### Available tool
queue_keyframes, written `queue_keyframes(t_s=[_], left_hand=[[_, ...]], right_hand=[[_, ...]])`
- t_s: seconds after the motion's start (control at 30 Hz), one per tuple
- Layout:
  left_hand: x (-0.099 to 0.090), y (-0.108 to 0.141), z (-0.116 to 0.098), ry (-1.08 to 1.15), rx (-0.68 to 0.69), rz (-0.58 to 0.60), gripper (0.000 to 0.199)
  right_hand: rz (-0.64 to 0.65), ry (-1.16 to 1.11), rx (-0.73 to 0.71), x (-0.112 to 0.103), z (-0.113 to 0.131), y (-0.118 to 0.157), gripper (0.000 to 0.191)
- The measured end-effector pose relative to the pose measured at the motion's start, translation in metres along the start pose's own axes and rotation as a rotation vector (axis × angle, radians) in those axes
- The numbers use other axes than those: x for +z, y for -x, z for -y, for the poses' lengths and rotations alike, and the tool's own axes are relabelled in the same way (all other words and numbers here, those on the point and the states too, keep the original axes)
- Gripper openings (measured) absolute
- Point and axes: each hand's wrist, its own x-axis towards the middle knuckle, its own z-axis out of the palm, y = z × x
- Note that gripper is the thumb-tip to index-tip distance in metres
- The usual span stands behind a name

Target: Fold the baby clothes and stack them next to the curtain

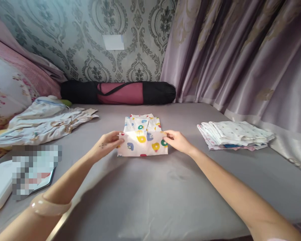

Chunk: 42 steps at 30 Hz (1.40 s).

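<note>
Facing one grey sheet (pixel 145 197), one long bag (pixel 120 93), one stack of folded clothes (pixel 237 134); holding one piece of clothing (pixel 142 144) mid-sheet, pointing its narrower end toward the bag, running its near fold's long axis left to right; showing blue, yellow, green and red shapes on white; pinching both sides narrowly in one left hand (pixel 107 144) and one right hand (pixel 178 140).

Head-worn view: from above, forward and down across grey sheet (pixel 150 197) to patterned wall (pixel 140 23); sheet near, wall farther.
</note>
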Motion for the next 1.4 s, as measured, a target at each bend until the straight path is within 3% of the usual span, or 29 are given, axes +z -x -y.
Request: queue_keyframes(t_s=[0.1, 0.2, 0.37, 0.43, 0.5, 0.57, 0.67, 0.73, 1.03, 1.23, 1.4], left_hand=[[0.006, -0.011, 0.018, -0.308, -0.082, -0.212, 0.06], [0.011, -0.007, 0.026, -0.564, -0.01, -0.317, 0.054], [0.024, 0.003, 0.013, -0.721, 0.24, -0.228, 0.04], [0.028, 0.005, 0.007, -0.738, 0.218, -0.226, 0.038], [0.026, 0.007, 0.003, -0.747, 0.111, -0.276, 0.038], [0.02, 0.01, 0.002, -0.721, -0.028, -0.278, 0.038], [0.01, 0.016, 0.005, -0.601, -0.235, -0.163, 0.042], [0.006, 0.02, 0.008, -0.489, -0.299, -0.104, 0.044], [0.015, 0.021, 0.018, -0.131, -0.341, -0.15, 0.046], [0.014, 0.024, 0.008, 0.146, -0.555, 0.007, 0.051], [0.017, 0.02, -0.001, 0.276, -0.621, -0.002, 0.052]], right_hand=[[-0.105, 0.284, 0.069, 0.005, -0.013, -0.005, 0.034], [-0.182, 0.465, 0.024, 0.006, -0.013, 0.004, 0.034], [-0.167, 0.541, -0.157, 0.015, 0.006, 0.019, 0.031], [-0.167, 0.519, -0.142, 0.018, 0.01, 0.02, 0.028], [-0.226, 0.505, -0.028, 0.018, 0.01, 0.019, 0.023], [-0.242, 0.461, 0.122, 0.014, 0.005, 0.018, 0.02], [-0.116, 0.307, 0.327, 0.007, -0.004, 0.02, 0.021], [-0.034, 0.196, 0.4, 0.007, -0.006, 0.024, 0.022], [0.073, -0.13, 0.551, 0.017, 0.009, 0.03, 0.015], [0.136, -0.271, 0.614, 0.013, 0.011, 0.03, 0.015], [0.129, -0.296, 0.623, 0.016, 0.019, 0.028, 0.023]])
